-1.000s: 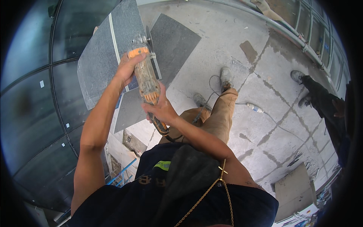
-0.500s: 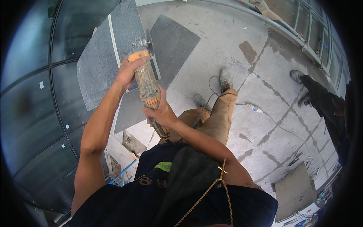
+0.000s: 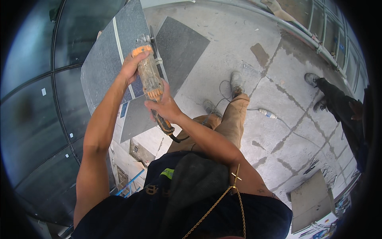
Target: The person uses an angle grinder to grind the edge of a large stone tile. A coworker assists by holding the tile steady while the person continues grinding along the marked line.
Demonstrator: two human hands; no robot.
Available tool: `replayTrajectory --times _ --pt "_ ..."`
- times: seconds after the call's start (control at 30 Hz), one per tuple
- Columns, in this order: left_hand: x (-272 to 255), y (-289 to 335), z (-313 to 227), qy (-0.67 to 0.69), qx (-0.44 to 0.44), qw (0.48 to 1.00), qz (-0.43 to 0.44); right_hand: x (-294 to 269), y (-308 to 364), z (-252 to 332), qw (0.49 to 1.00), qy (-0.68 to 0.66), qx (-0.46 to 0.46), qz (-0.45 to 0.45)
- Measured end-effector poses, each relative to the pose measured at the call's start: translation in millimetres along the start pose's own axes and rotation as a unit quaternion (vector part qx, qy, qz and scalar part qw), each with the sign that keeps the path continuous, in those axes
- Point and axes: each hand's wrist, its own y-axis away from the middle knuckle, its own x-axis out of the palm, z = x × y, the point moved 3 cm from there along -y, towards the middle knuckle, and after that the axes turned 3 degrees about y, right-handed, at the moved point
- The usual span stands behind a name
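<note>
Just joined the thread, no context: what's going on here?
A person holds an angle grinder with both bare hands: the left hand grips it near the head, the right hand farther back. Its disc is at the edge of a grey slab with a pale strip across it; I can't tell whether they touch. A darker slab lies beyond, toward the right. Another person's legs show at the far right.

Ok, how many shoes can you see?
4: your left shoe and right shoe, to the right of the grinder; the upper shoe and lower shoe of a co-worker, toward the picture's right edge. Others may be hidden.
</note>
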Motion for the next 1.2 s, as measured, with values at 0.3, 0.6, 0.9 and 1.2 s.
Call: replayTrajectory --times 0.3,0.6,0.9,1.2 --pt "4 3 -2 0.016 -0.009 1.0 0.015 -2 -2 -7 0.999 0.023 -0.022 -0.019" --pt "9 18 4 0.016 0.002 1.0 0.004 -1 17 -8 1.0 0.019 0.001 -0.007" --pt "5 16 13 0.016 -0.009 1.0 0.0 -1 22 -13 1.0 0.01 -0.017 -0.01" --pt "13 28 9 0.013 -0.012 1.0 0.006 -2 32 -12 1.0 0.009 0.018 -0.007"
